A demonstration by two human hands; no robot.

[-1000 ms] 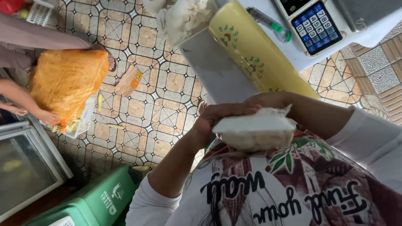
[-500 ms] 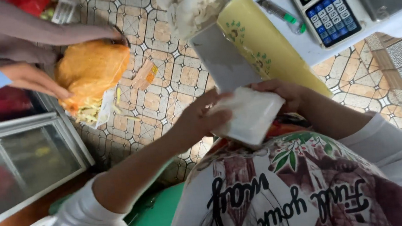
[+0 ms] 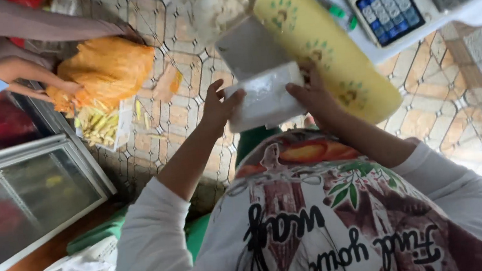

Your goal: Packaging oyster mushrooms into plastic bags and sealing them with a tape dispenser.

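Head view looks straight down your front, and the tiled floor fills most of it, with a glass-fronted cabinet along its left edge. Next in size is the yellow roll of wrap, lying slantwise from the top middle toward the right, its clear sheet drawn off toward you, likely so you can wrap against it. At the top right corner sits a weighing scale with a blue keypad. By the floor's upper left edge another person's hand rests on an orange bag, apart from your work. You hold a small white packet level above your chest, just beside the roll: your left hand pinches its left end with narrow fingers, your right hand clasps the right end, keeping it flat between them.
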